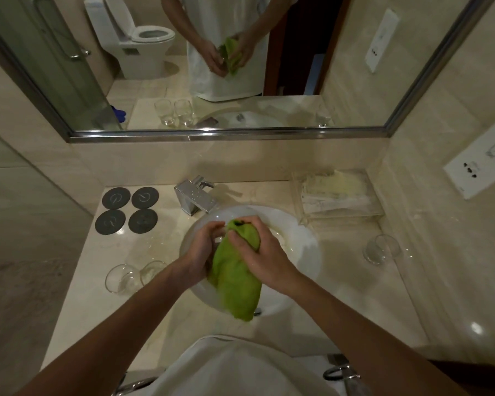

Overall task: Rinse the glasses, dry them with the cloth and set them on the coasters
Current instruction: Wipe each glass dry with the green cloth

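- The left hand (pixel 202 247) is curled around a clear glass (pixel 220 232) held over the white basin (pixel 303 252); only a sliver of the glass shows between the two hands, so its tilt cannot be told.
- The right hand (pixel 262 252) grips a green cloth (pixel 236 278), fingers curled and pressing the cloth's upper end against the glass — the rest of the cloth hangs down over the basin's near rim.
- Two more clear glasses stand close together on the bench (pixel 77 310) to the left of the basin: the left tumbler (pixel 122 279) and, just beside it, the inner tumbler (pixel 152 270).
- A fourth glass (pixel 381 249) stands alone on the bench to the right of the basin, well apart from the others.
- Four dark round coasters (pixel 127 210) lie in a two-by-two block at the back left corner of the bench, none carrying a glass.
- A square chrome tap (pixel 195 197) stands behind the basin, between the coasters and a clear acrylic tray (pixel 337 195) of packets at the back right.
- The mirror (pixel 212 67) above reflects the person's torso, both hands with the cloth, and a toilet.
- White socket plates (pixel 480 167) sit on the right wall.
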`<action>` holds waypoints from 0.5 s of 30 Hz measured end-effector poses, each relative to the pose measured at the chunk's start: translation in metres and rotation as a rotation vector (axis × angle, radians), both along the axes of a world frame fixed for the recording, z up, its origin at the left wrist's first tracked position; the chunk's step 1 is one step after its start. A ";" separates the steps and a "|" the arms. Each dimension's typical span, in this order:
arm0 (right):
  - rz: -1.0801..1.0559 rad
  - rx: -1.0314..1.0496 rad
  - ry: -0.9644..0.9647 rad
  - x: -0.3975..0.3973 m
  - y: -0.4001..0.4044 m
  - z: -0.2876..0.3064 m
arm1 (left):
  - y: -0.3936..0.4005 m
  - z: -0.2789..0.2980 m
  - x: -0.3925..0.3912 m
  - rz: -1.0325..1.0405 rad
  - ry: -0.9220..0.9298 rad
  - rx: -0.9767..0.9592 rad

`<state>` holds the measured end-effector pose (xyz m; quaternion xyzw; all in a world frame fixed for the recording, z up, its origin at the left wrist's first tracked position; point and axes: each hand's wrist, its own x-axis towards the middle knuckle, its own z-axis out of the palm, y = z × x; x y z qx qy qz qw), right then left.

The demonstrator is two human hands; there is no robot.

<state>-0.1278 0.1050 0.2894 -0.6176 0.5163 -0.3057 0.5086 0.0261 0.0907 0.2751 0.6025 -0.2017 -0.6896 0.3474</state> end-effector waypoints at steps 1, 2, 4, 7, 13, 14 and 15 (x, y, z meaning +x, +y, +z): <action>-0.007 0.028 -0.008 -0.001 0.001 -0.001 | 0.001 -0.001 0.000 -0.023 0.036 0.053; -0.018 0.045 0.002 -0.001 0.003 -0.002 | 0.003 -0.001 0.000 -0.048 0.063 0.097; -0.042 0.044 0.035 0.002 0.009 -0.005 | 0.005 0.001 0.000 -0.082 0.100 0.131; -0.047 0.043 0.042 0.003 0.010 -0.009 | 0.006 0.001 0.002 -0.096 0.135 0.150; -0.125 0.059 -0.080 0.002 0.008 -0.005 | 0.015 -0.001 0.003 -0.065 0.229 0.174; -0.155 0.032 -0.094 0.002 0.009 -0.005 | 0.014 -0.003 0.004 -0.053 0.221 0.178; -0.182 0.010 -0.109 0.001 0.008 -0.005 | 0.014 -0.006 0.005 -0.036 0.206 0.191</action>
